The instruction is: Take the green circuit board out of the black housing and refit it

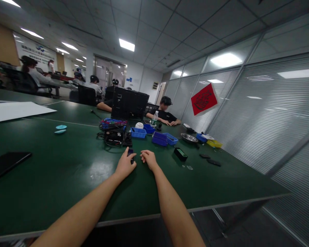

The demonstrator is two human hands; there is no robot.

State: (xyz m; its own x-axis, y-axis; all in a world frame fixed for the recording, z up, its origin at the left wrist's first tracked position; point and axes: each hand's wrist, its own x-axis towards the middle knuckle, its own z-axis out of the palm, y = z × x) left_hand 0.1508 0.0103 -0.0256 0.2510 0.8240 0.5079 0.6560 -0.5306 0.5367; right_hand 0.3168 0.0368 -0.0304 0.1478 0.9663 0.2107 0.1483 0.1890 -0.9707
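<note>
My left hand (125, 163) rests low over the green table, thumb and fingers curled round a small dark object (130, 152). Its kind is too small to tell; part of it is hidden by the fingers. Just to the right, apart from it, is my right hand (149, 159), with its fingers bent and drawn together toward the left hand. Whatever those fingertips may hold is too small to make out. Further right stands an open black box (180, 154) with a green inside. Beyond my left hand lies a black device with cables (113, 137).
Blue bins (138, 133), a water bottle (155, 117) and a black monitor (130, 103) stand further back. A metal bowl (189, 138) and a yellow tray (214, 143) sit at right. A black tablet-like slab (9, 164) lies left. A person (166, 111) sits across the table (67, 192).
</note>
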